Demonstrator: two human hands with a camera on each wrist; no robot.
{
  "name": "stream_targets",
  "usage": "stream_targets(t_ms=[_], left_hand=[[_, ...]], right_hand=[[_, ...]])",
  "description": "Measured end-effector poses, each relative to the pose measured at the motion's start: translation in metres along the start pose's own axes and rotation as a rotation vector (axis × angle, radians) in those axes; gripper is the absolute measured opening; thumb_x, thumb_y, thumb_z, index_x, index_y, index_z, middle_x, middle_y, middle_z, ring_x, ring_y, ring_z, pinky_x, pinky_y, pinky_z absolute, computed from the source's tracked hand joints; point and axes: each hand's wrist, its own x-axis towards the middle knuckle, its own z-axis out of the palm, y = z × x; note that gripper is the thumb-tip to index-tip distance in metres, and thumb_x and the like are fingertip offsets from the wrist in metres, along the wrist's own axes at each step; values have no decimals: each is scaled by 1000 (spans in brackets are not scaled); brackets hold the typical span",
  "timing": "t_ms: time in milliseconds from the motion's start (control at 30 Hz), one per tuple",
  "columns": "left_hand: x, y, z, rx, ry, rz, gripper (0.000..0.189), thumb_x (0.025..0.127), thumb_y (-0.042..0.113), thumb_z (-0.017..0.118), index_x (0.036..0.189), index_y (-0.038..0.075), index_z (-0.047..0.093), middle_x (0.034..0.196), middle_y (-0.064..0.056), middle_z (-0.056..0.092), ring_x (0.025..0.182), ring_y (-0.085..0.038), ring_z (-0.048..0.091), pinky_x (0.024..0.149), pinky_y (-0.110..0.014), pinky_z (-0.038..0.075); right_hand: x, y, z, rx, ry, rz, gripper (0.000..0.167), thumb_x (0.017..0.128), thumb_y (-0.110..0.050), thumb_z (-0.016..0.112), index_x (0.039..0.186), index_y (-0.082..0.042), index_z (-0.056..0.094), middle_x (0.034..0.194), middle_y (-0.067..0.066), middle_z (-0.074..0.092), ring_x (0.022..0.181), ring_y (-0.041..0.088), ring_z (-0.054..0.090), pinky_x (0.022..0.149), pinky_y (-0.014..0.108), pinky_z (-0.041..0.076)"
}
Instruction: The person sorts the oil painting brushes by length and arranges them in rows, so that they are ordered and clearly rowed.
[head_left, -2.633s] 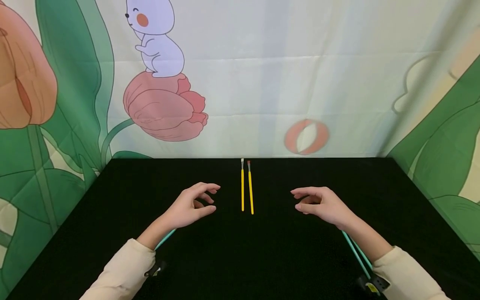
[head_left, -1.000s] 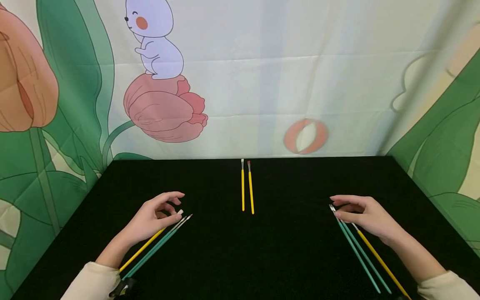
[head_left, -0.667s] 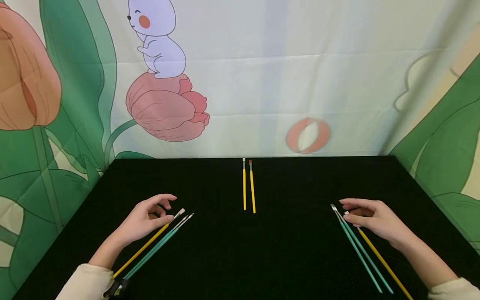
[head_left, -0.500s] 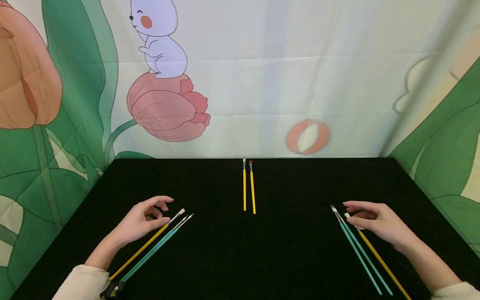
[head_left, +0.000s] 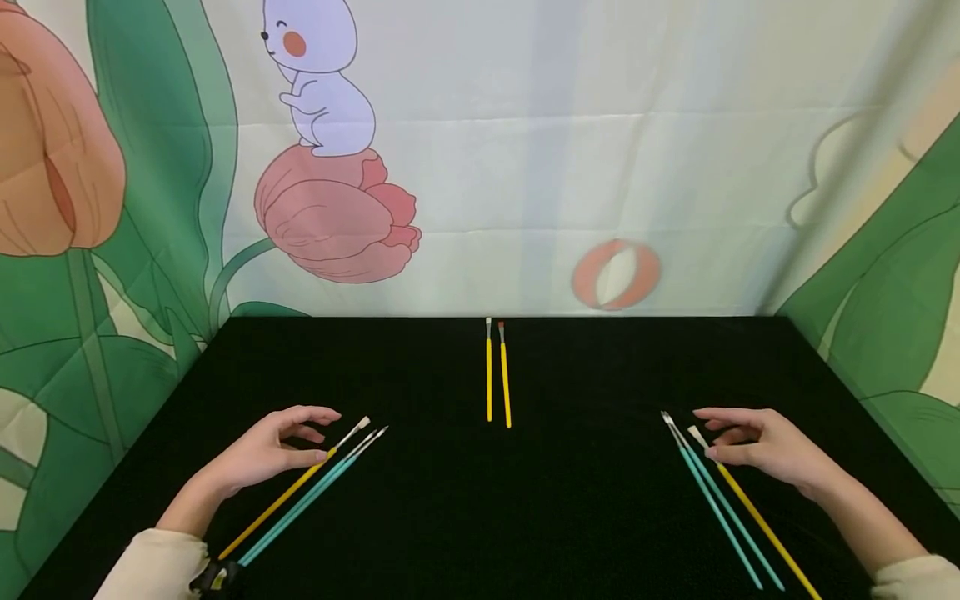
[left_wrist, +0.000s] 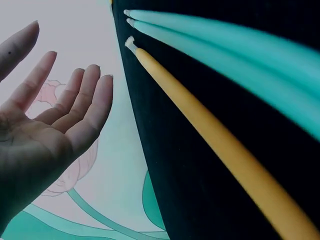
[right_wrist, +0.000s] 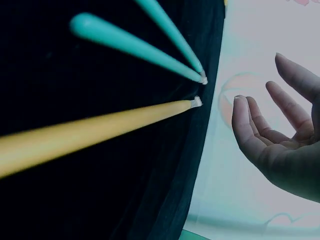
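Observation:
My left hand (head_left: 270, 447) hovers with loosely bent fingers over the tip end of a yellow paintbrush (head_left: 278, 503); two teal paintbrushes (head_left: 300, 508) lie alongside. On the other side, my right hand (head_left: 772, 450) is by the pale bristles of another yellow paintbrush (head_left: 768, 531), left of which lie two teal paintbrushes (head_left: 721, 517). Both wrist views show the left palm (left_wrist: 65, 110) and right palm (right_wrist: 285, 135) with nothing in them, apart from the brushes. Two more yellow paintbrushes, one white-tipped (head_left: 489, 379) and one red-tipped (head_left: 506, 385), lie between the hands farther back.
A black cloth (head_left: 570, 500) covers the table. Behind its far edge hangs a printed curtain (head_left: 480, 167) with flowers and a white animal. A black strap device (head_left: 217, 577) sits at the left cuff.
Both hands have moved apart and back toward the person, away from the middle brushes. The side brushes, earlier mostly hidden under hands and sleeves, now show; they lie still over the last half second.

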Motion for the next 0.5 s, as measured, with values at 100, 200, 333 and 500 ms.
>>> stream_targets(t_ms=[100,200,333,500], left_hand=[[2,-5,-4,9,-30,-36,52,79,18,68,125,4,50,130,-23,40,107,-38,48,81,-45,47],[4,-10,-8,9,-64,-63,51,78,17,69,124,5,51,131,-23,38,108,-38,47,83,-48,45],[5,-14,-11,-18,-109,-66,47,77,12,68,121,4,53,130,-24,37,108,-39,47,83,-49,45],[6,-17,-9,-40,-145,-96,45,75,6,67,118,3,57,129,-25,35,105,-39,46,80,-48,46]], right_hand=[[1,6,0,-29,-22,32,60,81,-18,67,130,8,42,122,30,43,89,18,55,70,33,51],[1,13,0,-39,-51,60,61,79,-16,68,129,7,43,121,30,41,89,22,53,69,34,50],[1,19,-2,-43,-94,84,60,78,-13,68,129,8,43,120,31,38,90,25,53,70,37,49],[0,26,-5,-35,-135,89,60,76,-11,68,127,10,43,117,33,37,88,26,54,71,39,50]])
